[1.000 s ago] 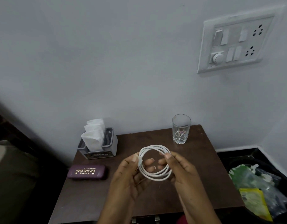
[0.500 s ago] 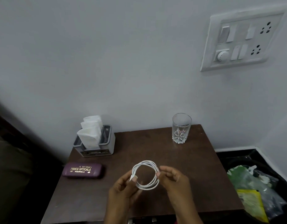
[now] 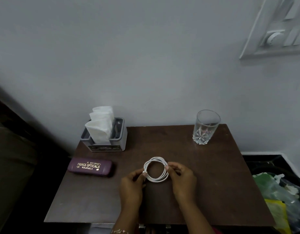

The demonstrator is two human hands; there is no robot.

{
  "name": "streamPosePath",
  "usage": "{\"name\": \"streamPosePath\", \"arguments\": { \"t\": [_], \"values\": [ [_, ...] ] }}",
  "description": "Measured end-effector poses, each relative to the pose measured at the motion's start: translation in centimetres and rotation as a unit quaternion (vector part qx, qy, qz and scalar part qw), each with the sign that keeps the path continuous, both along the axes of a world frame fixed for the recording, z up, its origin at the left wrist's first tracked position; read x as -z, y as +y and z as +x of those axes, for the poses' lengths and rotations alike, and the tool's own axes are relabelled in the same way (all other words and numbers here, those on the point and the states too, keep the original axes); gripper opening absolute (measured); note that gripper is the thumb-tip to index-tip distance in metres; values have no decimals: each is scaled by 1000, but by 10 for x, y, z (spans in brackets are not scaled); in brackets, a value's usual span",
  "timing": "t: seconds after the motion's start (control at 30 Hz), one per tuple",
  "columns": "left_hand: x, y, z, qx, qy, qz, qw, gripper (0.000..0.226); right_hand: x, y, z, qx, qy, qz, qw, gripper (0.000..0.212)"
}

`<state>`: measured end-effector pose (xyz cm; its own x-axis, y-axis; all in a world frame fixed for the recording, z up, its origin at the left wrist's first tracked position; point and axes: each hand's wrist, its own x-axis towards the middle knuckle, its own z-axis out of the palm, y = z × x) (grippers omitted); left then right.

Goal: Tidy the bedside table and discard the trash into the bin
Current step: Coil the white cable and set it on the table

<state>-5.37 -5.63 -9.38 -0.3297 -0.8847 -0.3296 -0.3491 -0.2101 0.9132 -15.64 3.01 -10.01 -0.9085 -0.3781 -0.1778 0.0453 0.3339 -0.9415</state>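
Note:
A white cable (image 3: 156,170) coiled into a small ring lies at the middle of the dark brown bedside table (image 3: 213,191). My left hand (image 3: 133,184) pinches the coil's left side, where its plug end sticks out. My right hand (image 3: 181,178) pinches the coil's right side. A dark bin (image 3: 281,196) at the right of the table holds green, yellow and clear plastic wrappers.
An empty drinking glass (image 3: 205,128) stands at the table's back right. A grey holder with white tissues (image 3: 103,132) sits at the back left, and a purple spectacle case (image 3: 90,166) lies in front of it. A wall switchboard (image 3: 279,31) is at the upper right.
Both hands have lowered the coiled cable from the air down onto the table top, and the coil looks smaller and tighter. The view has tilted down and shifted left.

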Motion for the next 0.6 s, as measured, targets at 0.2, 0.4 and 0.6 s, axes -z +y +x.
{"name": "streamPosePath", "arguments": {
  "t": [0.2, 0.4, 0.6],
  "values": [
    [8, -6, 5, 21, -96, -99, 990, 23, 7, -1, -3, -15, 46, 18, 999, 14],
    [-2, -13, 8, -28, -61, -102, 992, 17, 10, 2, -12, 38, -27, -38, 998, 12],
    [-23, 5, -15, -11, 15, -194, 981, 18, -3, 24, -41, 191, -48, -94, 976, 22]
  ]
}}
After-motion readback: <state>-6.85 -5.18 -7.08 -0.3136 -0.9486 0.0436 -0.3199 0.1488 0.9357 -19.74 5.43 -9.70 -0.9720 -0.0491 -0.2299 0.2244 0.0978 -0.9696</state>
